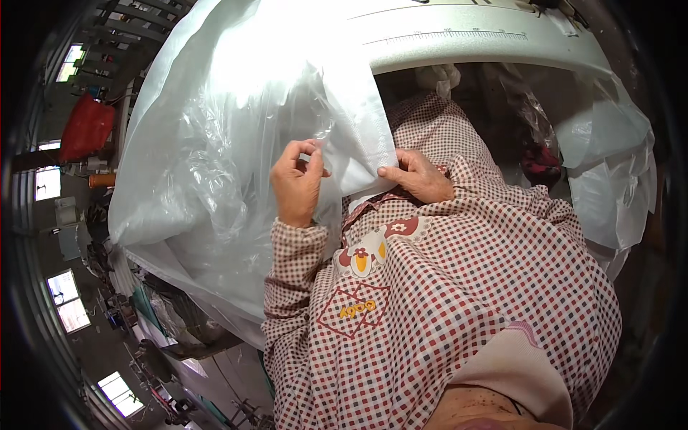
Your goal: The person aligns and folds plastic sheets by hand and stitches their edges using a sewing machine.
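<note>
A white woven plastic sack (355, 93) hangs over the table's near edge, toward my lap. My right hand (424, 179) pinches its lower right edge between thumb and fingers. Just to the left, my left hand (297, 183) is raised in front of the clear plastic liner (215, 165), its thumb and fingers drawn together. Whatever those fingertips hold, if anything, is too small to make out. Crinkled and shiny, the liner spreads across the left side beside the sack.
A pale machine table (459, 50) with a printed scale curves across the top. More translucent plastic sheets (609, 172) hang at the right. A red bag-like object (86, 127) is at the far left. My checked smock (459, 265) covers my lap.
</note>
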Tool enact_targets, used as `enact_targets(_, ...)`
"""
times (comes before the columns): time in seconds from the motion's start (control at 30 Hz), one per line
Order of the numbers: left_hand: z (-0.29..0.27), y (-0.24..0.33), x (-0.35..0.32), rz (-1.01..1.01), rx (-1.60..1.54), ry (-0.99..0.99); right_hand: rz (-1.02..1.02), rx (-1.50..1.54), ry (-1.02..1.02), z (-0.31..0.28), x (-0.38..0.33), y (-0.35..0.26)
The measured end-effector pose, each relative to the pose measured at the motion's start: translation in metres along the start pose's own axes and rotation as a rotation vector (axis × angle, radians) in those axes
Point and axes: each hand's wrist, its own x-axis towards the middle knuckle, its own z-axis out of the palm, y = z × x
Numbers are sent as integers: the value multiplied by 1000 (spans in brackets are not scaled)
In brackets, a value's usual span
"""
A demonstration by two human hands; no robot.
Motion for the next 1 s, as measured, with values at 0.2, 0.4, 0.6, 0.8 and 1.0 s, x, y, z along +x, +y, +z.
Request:
enact_targets(0.2, -11, 56, -22, -118, -93, -119, -37, -108, 36, 3, 1, 3)
enact_targets(0.4, 2, 57, -32, -135, -274, -93, -95, -115, 7, 14, -6, -17)
enact_targets(0.6, 15, 55, -36, -166, -224, -165, -154, -42, -62, 27, -9, -24)
enact_targets(0.8, 21, 55, -30, 377, 551, -194, -473, -453, -86, 24, -9, -30)
enact_targets(1.0, 16, 40, -29, 109, 254, -281, -753, -795, -8, 34, -7, -24)
